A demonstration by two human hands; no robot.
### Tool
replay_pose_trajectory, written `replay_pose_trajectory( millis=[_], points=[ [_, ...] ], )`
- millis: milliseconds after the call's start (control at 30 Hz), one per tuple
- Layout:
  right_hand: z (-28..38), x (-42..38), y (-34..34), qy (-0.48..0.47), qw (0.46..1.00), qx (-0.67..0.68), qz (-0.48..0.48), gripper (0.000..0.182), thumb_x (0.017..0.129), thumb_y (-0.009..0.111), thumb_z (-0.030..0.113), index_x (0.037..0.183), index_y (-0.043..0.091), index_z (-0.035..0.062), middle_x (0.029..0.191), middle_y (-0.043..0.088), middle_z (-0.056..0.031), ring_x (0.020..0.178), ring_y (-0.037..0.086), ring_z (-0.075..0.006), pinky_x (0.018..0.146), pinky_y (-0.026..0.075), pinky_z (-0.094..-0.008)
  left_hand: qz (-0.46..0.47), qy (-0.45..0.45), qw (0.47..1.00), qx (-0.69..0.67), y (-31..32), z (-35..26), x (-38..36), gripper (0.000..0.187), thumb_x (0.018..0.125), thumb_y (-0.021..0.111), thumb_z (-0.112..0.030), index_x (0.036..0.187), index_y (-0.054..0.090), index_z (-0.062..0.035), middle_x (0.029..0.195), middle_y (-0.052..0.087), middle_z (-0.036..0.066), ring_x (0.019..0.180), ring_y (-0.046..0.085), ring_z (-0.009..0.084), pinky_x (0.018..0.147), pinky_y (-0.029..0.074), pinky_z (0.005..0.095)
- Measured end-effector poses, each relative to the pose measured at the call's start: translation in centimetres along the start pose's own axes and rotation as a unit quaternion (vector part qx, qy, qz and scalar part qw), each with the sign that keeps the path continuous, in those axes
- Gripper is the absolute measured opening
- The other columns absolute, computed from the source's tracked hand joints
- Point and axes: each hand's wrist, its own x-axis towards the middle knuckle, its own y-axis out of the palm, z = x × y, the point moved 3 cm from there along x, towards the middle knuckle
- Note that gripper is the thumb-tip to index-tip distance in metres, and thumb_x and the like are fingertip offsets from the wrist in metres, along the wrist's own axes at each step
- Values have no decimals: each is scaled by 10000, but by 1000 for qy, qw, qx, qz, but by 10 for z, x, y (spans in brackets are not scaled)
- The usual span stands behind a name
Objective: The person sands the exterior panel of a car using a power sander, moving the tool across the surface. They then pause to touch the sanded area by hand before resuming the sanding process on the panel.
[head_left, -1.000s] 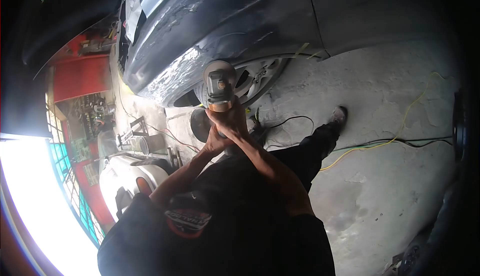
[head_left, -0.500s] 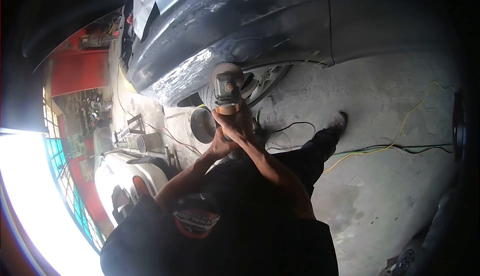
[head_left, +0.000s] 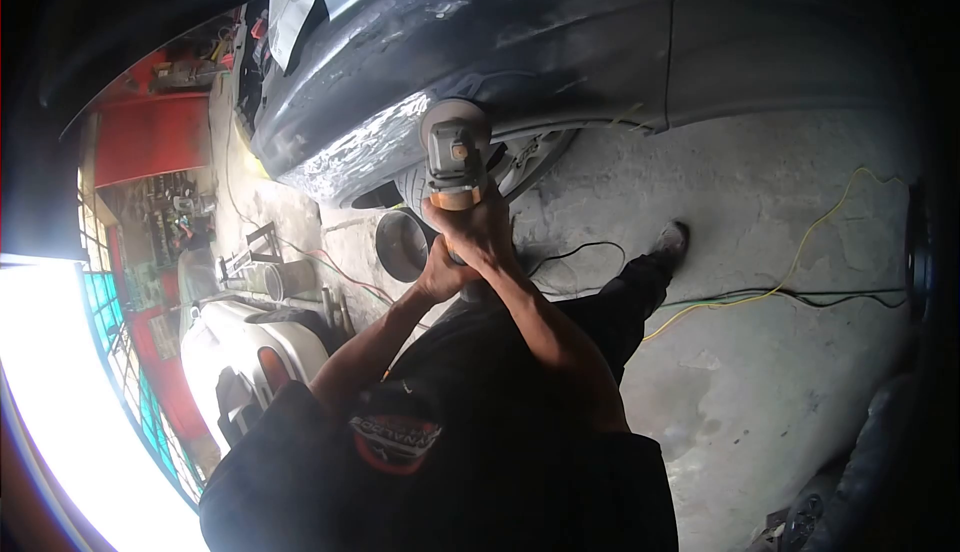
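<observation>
An orange and grey angle grinder (head_left: 455,167) with a round pale disc (head_left: 452,117) is held out in front of me. My right hand (head_left: 476,228) is wrapped around its body just behind the orange collar. Farther back, closer to my torso, my left hand (head_left: 441,274) closes around the rear of the grinder. The disc is at the dark car fender (head_left: 450,52), by the front edge of the wheel arch; exact contact is hard to make out. Whitish scuffed patches mark the bodywork left of the disc. Part of the wheel (head_left: 535,160) shows below the arch.
A dark bucket (head_left: 402,245) stands left of my hands. Yellow (head_left: 800,262) and dark cables run over the concrete floor (head_left: 760,382). A white bumper (head_left: 245,352), a metal stand (head_left: 250,254) and red cabinets (head_left: 150,139) are at left.
The grinder and both hands have shifted slightly up along the fender in the view. The view itself has moved a little. Both hands keep their hold.
</observation>
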Motion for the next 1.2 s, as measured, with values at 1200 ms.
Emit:
replay_pose_trajectory(
  millis=[1200],
  points=[
    [12,-6,2,-26,999,-14,-28,613,710,856,336,1102,584,-48,976,696,-217,897,713,-353,776,576,-435,16,-20,998,-50,9,-38,-6,559,689,849,-129,1167,609,32,1096,681,90,1036,639,172,915,505,333]
  ],
)
